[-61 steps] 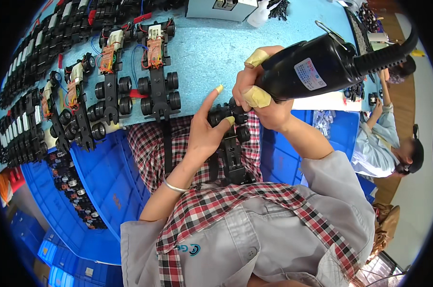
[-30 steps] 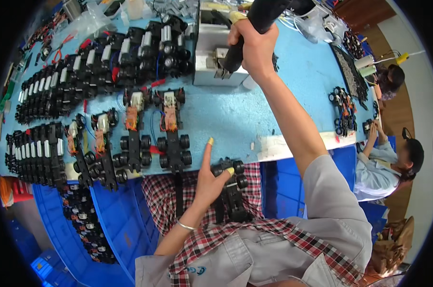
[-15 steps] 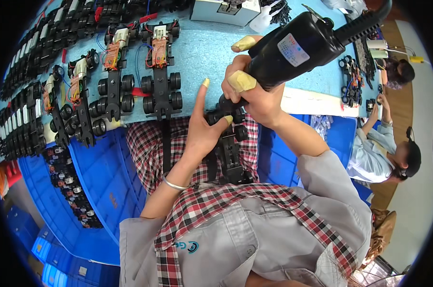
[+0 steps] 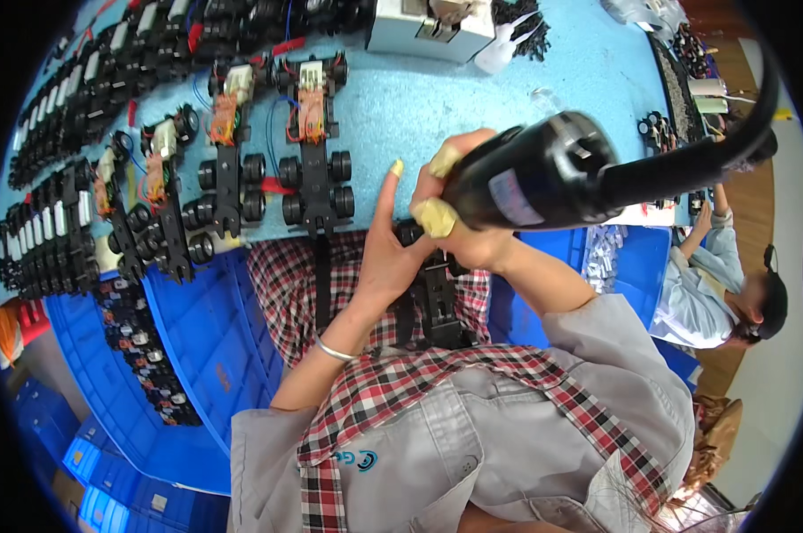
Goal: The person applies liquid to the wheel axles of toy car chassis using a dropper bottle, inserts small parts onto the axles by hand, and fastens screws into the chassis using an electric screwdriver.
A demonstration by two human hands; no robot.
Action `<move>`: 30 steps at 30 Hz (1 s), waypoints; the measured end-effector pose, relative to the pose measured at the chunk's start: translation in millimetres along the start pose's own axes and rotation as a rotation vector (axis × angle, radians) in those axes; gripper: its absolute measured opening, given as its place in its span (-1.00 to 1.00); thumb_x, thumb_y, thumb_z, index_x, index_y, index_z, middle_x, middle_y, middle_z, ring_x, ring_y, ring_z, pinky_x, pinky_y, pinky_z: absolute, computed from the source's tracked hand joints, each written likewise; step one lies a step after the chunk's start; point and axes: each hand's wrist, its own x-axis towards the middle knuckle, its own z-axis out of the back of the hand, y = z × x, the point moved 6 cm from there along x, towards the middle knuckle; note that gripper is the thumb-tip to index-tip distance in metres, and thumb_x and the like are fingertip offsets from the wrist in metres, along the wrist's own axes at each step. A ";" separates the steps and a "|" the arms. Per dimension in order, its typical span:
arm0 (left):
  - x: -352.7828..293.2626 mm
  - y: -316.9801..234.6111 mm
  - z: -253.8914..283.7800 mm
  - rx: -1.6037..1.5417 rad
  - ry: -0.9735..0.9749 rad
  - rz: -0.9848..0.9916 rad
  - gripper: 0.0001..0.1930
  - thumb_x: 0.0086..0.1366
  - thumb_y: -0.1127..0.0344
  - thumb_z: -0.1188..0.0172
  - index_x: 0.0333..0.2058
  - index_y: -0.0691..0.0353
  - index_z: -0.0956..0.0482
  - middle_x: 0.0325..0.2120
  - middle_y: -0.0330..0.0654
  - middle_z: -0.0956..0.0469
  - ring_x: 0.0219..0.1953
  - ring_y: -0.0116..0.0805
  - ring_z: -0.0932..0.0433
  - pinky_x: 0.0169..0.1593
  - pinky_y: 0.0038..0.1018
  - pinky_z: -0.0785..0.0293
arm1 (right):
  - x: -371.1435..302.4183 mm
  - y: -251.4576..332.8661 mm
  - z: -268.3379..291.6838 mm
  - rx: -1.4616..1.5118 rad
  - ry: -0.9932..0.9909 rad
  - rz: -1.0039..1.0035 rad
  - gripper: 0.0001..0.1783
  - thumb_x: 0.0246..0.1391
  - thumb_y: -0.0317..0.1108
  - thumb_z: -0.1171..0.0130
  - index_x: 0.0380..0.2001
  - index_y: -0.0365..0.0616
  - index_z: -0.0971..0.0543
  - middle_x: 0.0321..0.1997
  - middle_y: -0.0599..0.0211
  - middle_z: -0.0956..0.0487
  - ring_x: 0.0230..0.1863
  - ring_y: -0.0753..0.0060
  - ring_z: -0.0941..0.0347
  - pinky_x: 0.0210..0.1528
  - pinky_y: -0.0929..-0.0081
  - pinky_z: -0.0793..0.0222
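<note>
Blue tabletop [image 4: 392,107], black tool [image 4: 552,173] lower now

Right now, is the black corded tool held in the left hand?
No, the right hand grips the tool, while the left hand is at the black chassis.

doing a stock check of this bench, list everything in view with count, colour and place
Table: one, light blue, across the top
Lap chassis: one, black, over the lap
Front chassis: four, black and orange, table's front left
Grouped chassis: many, black and silvery, table's left
Tool: one, black, centre
Box: one, pale, table's far side
Bottle: one, white, right of box
Crates: several, blue, lower left and right
Co-workers: at least two, one in pale blue, right edge
Apron: one, red checked, chest and lap
Bracelet: one, silver, left wrist
Left grip: one, yellow-wrapped, at lap chassis
Right grip: one, yellow-wrapped, around tool
</note>
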 end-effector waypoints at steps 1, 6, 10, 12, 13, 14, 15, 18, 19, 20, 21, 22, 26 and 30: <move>-0.1 3.5 0.4 0.051 0.002 0.003 -0.07 -0.02 0.34 -0.32 0.26 0.27 0.08 0.22 0.01 -0.10 0.26 -0.24 -0.08 0.26 -0.38 -0.01 | -0.2 -3.7 2.3 0.012 -0.033 0.026 -0.50 -0.11 -0.49 -0.22 -0.14 -0.20 -0.19 -0.55 0.35 -0.37 -0.59 0.59 -0.29 -0.51 0.60 -0.25; -4.9 -81.5 -2.1 0.353 0.024 -0.146 -0.31 0.01 0.42 -0.22 0.15 0.33 -0.19 -0.02 0.10 -0.41 0.07 -0.19 -0.37 0.18 -0.41 -0.14 | 26.4 35.0 48.0 0.728 -0.070 -0.042 -0.56 -0.10 -0.31 -0.19 -0.14 -0.17 -0.30 -0.64 0.47 -0.32 -0.65 0.59 -0.25 -0.60 0.56 -0.17; -15.4 -195.8 -18.9 0.468 -0.144 -0.592 -0.51 -0.01 0.50 -0.20 -0.02 0.32 -0.38 -0.35 -0.03 -0.58 -0.34 -0.27 -0.58 -0.01 -0.35 -0.37 | 36.6 147.2 150.1 1.414 -0.060 0.442 -0.65 -0.02 -0.16 -0.15 -0.27 -0.15 -0.35 -0.67 0.65 -0.25 -0.65 0.79 -0.20 -0.56 0.66 -0.18; -17.3 -195.0 -27.8 0.644 -0.220 -1.045 -0.53 -0.01 0.51 -0.22 -0.05 0.26 -0.41 -0.30 0.00 -0.57 -0.27 -0.15 -0.57 -0.01 -0.26 -0.38 | 14.4 105.3 192.4 1.275 -0.166 0.367 -0.67 -0.01 -0.07 -0.13 -0.45 -0.09 -0.33 -0.68 0.63 -0.19 -0.66 0.71 -0.13 -0.56 0.65 -0.11; -8.6 -174.2 -26.6 0.724 -0.157 -1.054 -0.53 -0.03 0.51 -0.23 -0.06 0.24 -0.41 -0.25 0.01 -0.55 -0.19 -0.07 -0.54 0.03 -0.21 -0.34 | 6.0 72.9 204.6 1.231 -0.232 0.277 -0.62 0.00 -0.01 -0.12 -0.55 -0.07 -0.32 -0.69 0.62 -0.16 -0.66 0.66 -0.07 -0.56 0.64 -0.05; -3.3 -156.2 -32.8 0.787 -0.079 -1.070 -0.53 -0.04 0.51 -0.24 -0.07 0.22 -0.42 -0.21 0.02 -0.54 -0.11 0.01 -0.50 0.07 -0.17 -0.30 | -3.6 46.4 212.0 1.236 -0.269 0.190 -0.67 0.04 -0.07 -0.08 -0.51 -0.11 -0.35 -0.72 0.53 -0.20 -0.69 0.59 -0.13 -0.60 0.61 -0.10; -0.6 -125.9 -28.7 1.030 0.008 -1.010 -0.48 -0.06 0.43 -0.30 -0.05 0.22 -0.39 -0.15 0.03 -0.50 -0.03 0.05 -0.43 0.10 -0.14 -0.26 | -8.7 9.4 202.0 1.142 -0.376 0.043 -0.71 0.09 -0.14 -0.03 -0.53 -0.12 -0.39 -0.76 0.45 -0.27 -0.72 0.53 -0.23 -0.62 0.57 -0.18; -2.9 -88.9 -57.8 1.488 0.283 -0.838 -0.28 -0.17 0.11 -0.42 0.00 0.20 -0.37 -0.02 0.05 -0.41 0.11 0.12 -0.28 0.14 -0.11 -0.18 | -77.8 -68.9 200.7 1.202 -0.502 -0.412 -0.60 0.11 -0.34 -0.01 0.02 -0.21 -0.31 -0.70 0.54 -0.28 -0.75 0.67 -0.19 -0.70 0.62 -0.13; -1.3 -88.7 -59.2 1.498 0.294 -0.811 -0.24 -0.20 0.03 -0.42 0.00 0.22 -0.38 -0.02 0.05 -0.41 0.10 0.13 -0.29 0.14 -0.11 -0.18 | -97.8 -78.3 203.6 1.191 -0.506 -0.392 -0.58 0.10 -0.32 -0.04 0.02 -0.24 -0.30 -0.72 0.57 -0.26 -0.75 0.68 -0.18 -0.72 0.63 -0.12; 2.1 -91.7 -59.1 1.514 0.304 -0.773 -0.19 -0.23 -0.06 -0.42 0.00 0.23 -0.38 -0.03 0.05 -0.40 0.08 0.14 -0.30 0.14 -0.12 -0.17 | -117.3 -87.8 202.8 1.203 -0.514 -0.391 -0.56 0.08 -0.31 -0.08 0.01 -0.25 -0.31 -0.72 0.57 -0.28 -0.76 0.68 -0.19 -0.73 0.64 -0.12; 6.4 -106.4 -65.2 1.338 0.278 -0.751 -0.24 -0.18 0.03 -0.41 0.00 0.29 -0.38 -0.07 0.05 -0.42 0.01 0.13 -0.34 0.08 -0.13 -0.22 | -134.6 -97.2 200.4 1.175 -0.538 -0.409 -0.58 0.03 -0.24 -0.16 -0.08 -0.22 -0.38 -0.75 0.49 -0.34 -0.77 0.64 -0.26 -0.72 0.64 -0.18; 15.5 -120.7 -74.7 1.204 0.197 -0.699 -0.37 -0.10 0.17 -0.37 -0.06 0.35 -0.40 -0.16 0.03 -0.46 -0.10 0.07 -0.40 0.02 -0.18 -0.27 | -140.2 -82.9 199.3 1.174 -0.552 -0.409 -0.59 -0.03 -0.29 -0.18 -0.12 -0.24 -0.40 -0.75 0.49 -0.34 -0.79 0.63 -0.26 -0.72 0.64 -0.19; 77.6 -145.9 -223.4 1.071 0.487 -0.873 -0.57 0.00 0.30 -0.25 -0.12 0.31 -0.46 -0.23 0.01 -0.50 -0.18 0.01 -0.45 -0.07 -0.22 -0.35 | -140.2 -12.3 200.4 0.753 -0.332 -0.359 -0.55 -0.23 -0.37 -0.18 -0.17 -0.24 -0.42 -0.69 0.51 -0.35 -0.73 0.67 -0.25 -0.67 0.64 -0.17; 127.8 -97.2 -421.8 0.906 0.698 -1.143 -0.62 0.01 0.25 -0.21 -0.15 0.22 -0.49 -0.25 -0.01 -0.49 -0.17 0.00 -0.45 -0.11 -0.21 -0.38 | -130.6 33.2 209.5 0.668 -0.084 -0.180 -0.41 -0.20 -0.26 -0.38 -0.10 -0.27 -0.40 -0.19 0.37 -0.48 -0.10 0.60 -0.31 -0.06 0.53 -0.23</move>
